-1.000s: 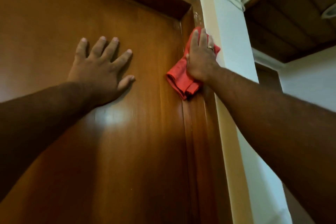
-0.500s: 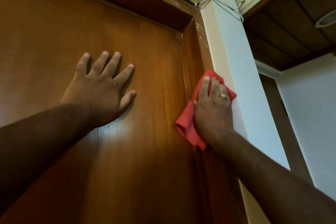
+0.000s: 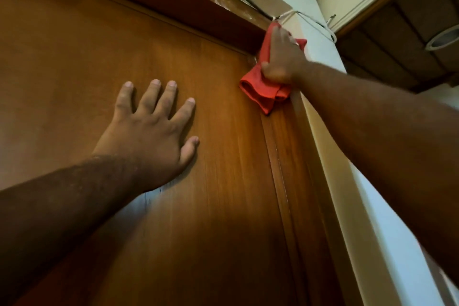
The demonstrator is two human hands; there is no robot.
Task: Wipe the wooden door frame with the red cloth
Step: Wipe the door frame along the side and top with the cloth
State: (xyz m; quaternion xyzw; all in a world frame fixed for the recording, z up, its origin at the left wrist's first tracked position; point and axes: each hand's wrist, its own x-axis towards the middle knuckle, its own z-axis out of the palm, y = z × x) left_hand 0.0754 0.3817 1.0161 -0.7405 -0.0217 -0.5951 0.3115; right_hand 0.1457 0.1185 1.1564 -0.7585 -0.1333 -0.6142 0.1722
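The wooden door frame (image 3: 293, 156) runs up the right side of a closed brown door (image 3: 74, 62) and across its top. My right hand (image 3: 283, 57) presses the red cloth (image 3: 265, 92) flat against the frame's upper right corner, fingers stretched upward; a fold of cloth hangs below my palm. My left hand (image 3: 154, 131) rests flat on the door panel with fingers spread, holding nothing.
A pale wall (image 3: 372, 231) borders the frame on the right. White and dark cables (image 3: 313, 25) run along the frame's dusty top edge and across the wall. A dark wooden ceiling with a round light fitting (image 3: 442, 40) lies at upper right.
My right hand slid the cloth down the frame's right side, then back up to the top corner. My left hand stayed flat on the door.
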